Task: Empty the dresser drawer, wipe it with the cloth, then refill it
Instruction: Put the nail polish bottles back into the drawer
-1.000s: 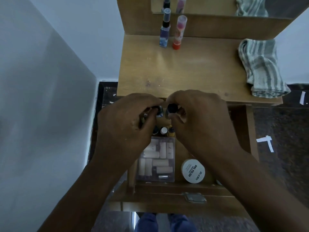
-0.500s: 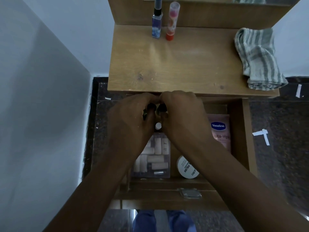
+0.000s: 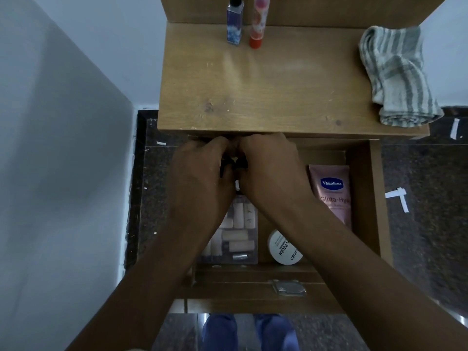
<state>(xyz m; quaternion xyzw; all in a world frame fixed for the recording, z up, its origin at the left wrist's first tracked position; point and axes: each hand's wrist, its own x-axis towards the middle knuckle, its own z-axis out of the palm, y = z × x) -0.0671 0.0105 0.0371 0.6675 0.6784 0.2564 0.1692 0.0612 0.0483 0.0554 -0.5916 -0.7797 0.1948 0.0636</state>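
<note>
The wooden dresser drawer (image 3: 374,198) is pulled open below the dresser top (image 3: 278,92). My left hand (image 3: 202,173) and my right hand (image 3: 271,168) are side by side at the drawer's back left, under the top's front edge. Each grips small dark-capped bottles (image 3: 234,162), mostly hidden by my fingers. In the drawer lie a clear case of small tubes (image 3: 238,234), a white round nail polish remover tub (image 3: 285,248) and a pink Vaseline tube (image 3: 333,193). The striped grey cloth (image 3: 397,77) lies on the top's right end.
A blue bottle (image 3: 235,24) and a red-based tube (image 3: 257,24) stand at the back of the dresser top. A grey wall (image 3: 63,148) is close on the left. Dark stone floor with white tape marks (image 3: 398,196) lies to the right. A metal latch (image 3: 288,287) sits on the drawer front.
Both hands have gone deeper toward the drawer's back, close under the dresser top's edge. The Vaseline tube has come into sight as my right forearm shifted.
</note>
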